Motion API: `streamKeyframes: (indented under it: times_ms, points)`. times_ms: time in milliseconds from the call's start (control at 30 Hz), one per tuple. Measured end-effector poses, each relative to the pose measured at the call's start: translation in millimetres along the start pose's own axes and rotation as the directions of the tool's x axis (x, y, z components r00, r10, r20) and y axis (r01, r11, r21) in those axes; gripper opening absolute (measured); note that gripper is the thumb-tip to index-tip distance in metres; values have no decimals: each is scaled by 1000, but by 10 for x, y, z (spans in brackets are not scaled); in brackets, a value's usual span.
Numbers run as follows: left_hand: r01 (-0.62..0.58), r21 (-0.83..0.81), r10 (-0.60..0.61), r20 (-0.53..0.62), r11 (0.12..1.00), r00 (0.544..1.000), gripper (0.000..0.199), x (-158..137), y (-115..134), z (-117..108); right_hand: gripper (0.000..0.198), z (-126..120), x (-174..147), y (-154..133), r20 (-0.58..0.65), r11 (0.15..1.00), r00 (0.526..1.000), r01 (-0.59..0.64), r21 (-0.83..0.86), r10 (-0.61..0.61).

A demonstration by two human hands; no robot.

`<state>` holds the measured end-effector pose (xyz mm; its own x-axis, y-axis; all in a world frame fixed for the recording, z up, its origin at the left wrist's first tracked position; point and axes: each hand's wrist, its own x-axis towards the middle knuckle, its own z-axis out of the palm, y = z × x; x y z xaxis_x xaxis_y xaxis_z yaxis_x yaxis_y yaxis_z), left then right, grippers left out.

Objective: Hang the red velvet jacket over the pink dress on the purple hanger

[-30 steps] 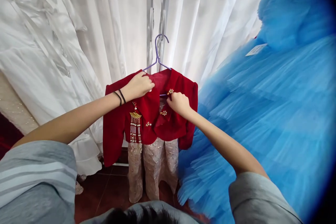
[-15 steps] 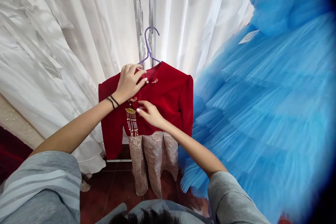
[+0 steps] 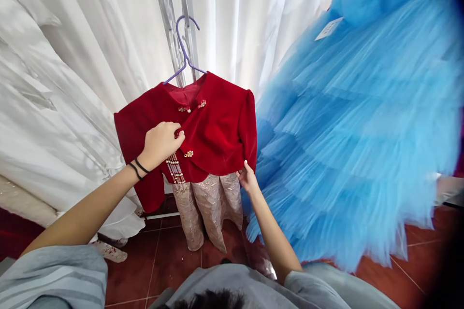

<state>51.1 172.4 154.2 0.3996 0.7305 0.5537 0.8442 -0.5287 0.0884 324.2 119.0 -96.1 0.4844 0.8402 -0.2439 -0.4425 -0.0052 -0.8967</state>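
Note:
A red velvet jacket (image 3: 221, 130) hangs on a purple hanger (image 3: 185, 58), over a pale pink patterned garment with a metallic sheen (image 3: 213, 203). My left hand (image 3: 163, 142) is closed on the jacket's front edge, fingers curled in a pinch. Just under it dangles a beaded tassel (image 3: 175, 170), its upper part hidden by the hand. A flower-shaped fastener (image 3: 189, 154) sits on the front opening, and the collar fasteners (image 3: 202, 104) lie apart. At the lower right hem, beside the sleeve, my right hand (image 3: 249, 177) pinches the jacket's edge with its thumb in front.
A layered blue tulle dress (image 3: 348, 120) fills the right side, with a white tag (image 3: 328, 28). White gowns (image 3: 65, 120) hang at the left. Behind the jacket are a metal rack (image 3: 183, 14) and a white curtain (image 3: 232, 19). Below lies a red tiled floor (image 3: 170, 251).
My left hand has moved down from the collar to the front edge. My right hand has gone from the front opening to the lower right hem. The view has shifted slightly.

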Motion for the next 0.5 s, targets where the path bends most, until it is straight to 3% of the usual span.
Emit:
streamKeyframes:
  times_ms: [100, 200, 300, 367, 400, 433, 500]
  points:
    - [182, -108, -174, 80, 977, 981, 23, 116, -90, -129, 38, 57, -155, 290, 36, 1000, 999, 15, -17, -14]
    - [238, -86, -238, 8, 967, 971, 22, 188, -156, -149, 39, 115, -258, 441, 85, 986, 996, -13, -165, 27]
    - [196, -38, -198, -75, 980, 977, 25, 187, -184, -168, 42, 110, -300, 234, 63, 941, 998, 11, -339, 11]
    - [148, -81, -158, -151, 986, 976, 30, 154, -219, -196, 41, 110, -347, -63, 12, 837, 988, 139, -529, -156]
    - [123, -122, -148, -213, 985, 966, 32, 130, -243, -202, 38, 132, -381, -230, 17, 744, 953, 248, -620, -303]
    - [103, -167, -149, -293, 981, 944, 35, 102, -266, -192, 37, 179, -416, -398, 47, 623, 882, 368, -690, -469]
    - [83, -227, -185, -473, 970, 861, 36, 36, -290, -103, 45, 371, -475, -697, 152, 354, 658, 569, -742, -738]
